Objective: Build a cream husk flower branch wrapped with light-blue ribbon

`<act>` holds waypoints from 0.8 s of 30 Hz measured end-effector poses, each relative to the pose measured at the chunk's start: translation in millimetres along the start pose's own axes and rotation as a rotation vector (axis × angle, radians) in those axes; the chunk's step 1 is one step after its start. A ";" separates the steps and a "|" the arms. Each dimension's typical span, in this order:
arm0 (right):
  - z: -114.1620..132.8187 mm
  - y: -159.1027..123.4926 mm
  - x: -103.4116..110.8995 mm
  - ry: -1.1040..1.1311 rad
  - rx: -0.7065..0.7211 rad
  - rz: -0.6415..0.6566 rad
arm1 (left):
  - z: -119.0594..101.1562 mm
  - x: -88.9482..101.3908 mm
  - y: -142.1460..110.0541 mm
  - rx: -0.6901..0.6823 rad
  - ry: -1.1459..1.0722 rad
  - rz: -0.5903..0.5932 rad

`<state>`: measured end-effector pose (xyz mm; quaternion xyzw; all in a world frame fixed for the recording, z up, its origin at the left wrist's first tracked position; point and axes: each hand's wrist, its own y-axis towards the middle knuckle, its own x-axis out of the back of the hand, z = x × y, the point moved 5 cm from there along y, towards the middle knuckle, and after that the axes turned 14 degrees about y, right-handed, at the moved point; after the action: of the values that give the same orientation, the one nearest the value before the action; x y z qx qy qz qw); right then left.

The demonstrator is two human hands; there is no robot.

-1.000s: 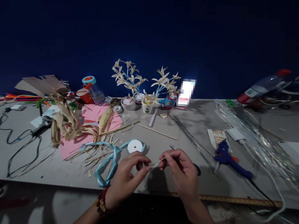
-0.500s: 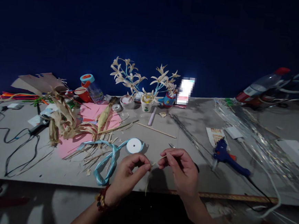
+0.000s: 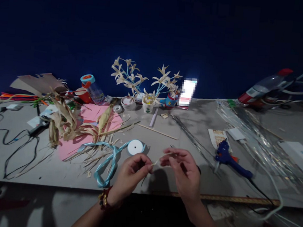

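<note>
A thin pale strip [image 3: 156, 162], perhaps of dried husk, spans the small gap between my two hands over the front of the table. My left hand [image 3: 135, 170] pinches one end between thumb and forefinger, and a short tail hangs below it. At the other end, the thumb and fingers of my right hand [image 3: 182, 170] close around the strip, slightly blurred. Just behind my left hand lies a white spool [image 3: 135, 147] of light blue ribbon [image 3: 104, 174]. Dry husk leaves [image 3: 67, 121] and loose shreds are spread on pink paper [image 3: 71, 148] to the left.
Husk flowers on blue stems [image 3: 128, 73] stand in cups at the back. On the right lie a blue glue gun [image 3: 231, 161], thin metal wires [image 3: 193, 141] and clear plastic packs [image 3: 264, 147]. Black cables [image 3: 9, 134] run along the left. A bottle [image 3: 261, 87] leans at back right.
The fingers of my right hand have shifted and spread slightly along the strip. The hanging tail below my left hand has swung left. Everything on the table stays in place.
</note>
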<state>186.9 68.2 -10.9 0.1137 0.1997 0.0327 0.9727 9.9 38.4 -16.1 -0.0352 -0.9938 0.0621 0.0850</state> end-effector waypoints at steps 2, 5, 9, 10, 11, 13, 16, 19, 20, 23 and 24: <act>18.7 3.7 1.9 -0.210 0.211 0.025 | -2.1 0.5 0.2 0.000 0.002 -0.002; 39.9 4.9 -10.6 -0.543 0.482 0.303 | -4.9 0.3 0.0 0.001 0.025 0.013; 39.6 5.8 -19.3 -0.603 0.451 0.492 | -8.0 0.2 -1.9 -0.001 0.025 0.033; 37.6 6.0 -19.7 -0.584 0.425 0.486 | -8.9 0.4 -2.5 -0.004 0.022 0.037; 35.1 5.8 -20.2 -0.564 0.402 0.485 | -9.9 0.6 -3.0 -0.006 0.021 0.042; 29.8 4.6 -21.7 -0.525 0.361 0.502 | -12.0 0.8 -3.8 -0.011 0.017 0.055; 23.9 4.1 -22.2 -0.445 0.301 0.505 | -14.3 0.7 -4.8 0.002 -0.016 0.072; 21.4 5.1 -20.8 -0.344 0.256 0.474 | -14.9 -0.4 -5.5 0.030 -0.074 0.086; 20.9 5.3 -20.6 -0.317 0.242 0.468 | -15.0 -0.9 -5.7 0.035 -0.090 0.092; 19.2 5.4 -20.3 -0.255 0.189 0.463 | -13.9 -2.7 -6.0 0.044 -0.117 0.115; 18.7 5.3 -20.4 -0.239 0.173 0.467 | -13.1 -3.2 -6.1 0.046 -0.123 0.122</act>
<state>175.4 67.2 14.8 0.2422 0.0541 0.2250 0.9422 14.9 33.7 -3.0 -0.0898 -0.9915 0.0919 0.0208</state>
